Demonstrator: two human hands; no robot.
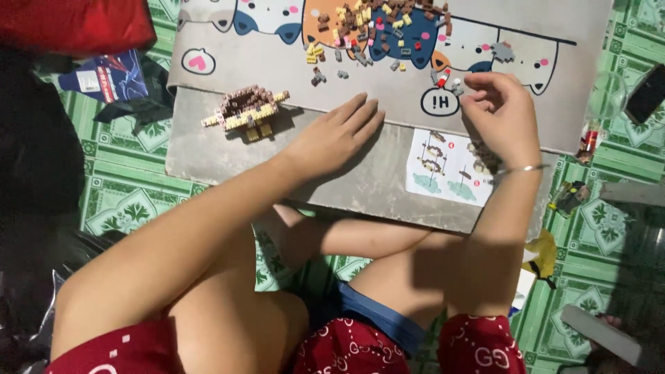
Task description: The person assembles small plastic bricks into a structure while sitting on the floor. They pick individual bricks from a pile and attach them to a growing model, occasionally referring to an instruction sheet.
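Observation:
My left hand (332, 135) lies flat, palm down, on the grey mat (208, 152), fingers together and pointing up right, holding nothing. To its left stands a small brown and yellow brick model (246, 111). My right hand (500, 114) hovers over the mat's right side with fingers curled and pinched; whether a tiny brick is between them is not visible. Under that wrist lies a printed instruction sheet (443, 170). A heap of several loose small bricks (374, 31) in brown, yellow, red and grey spreads across the top of the cartoon-printed mat.
The mat rests on a green patterned floor cover (131, 201). A red cushion (76, 24) and a blue packet (107, 76) lie at the upper left. A dark phone (646, 93) lies at the right edge, small items (571, 195) below it. My crossed legs fill the bottom.

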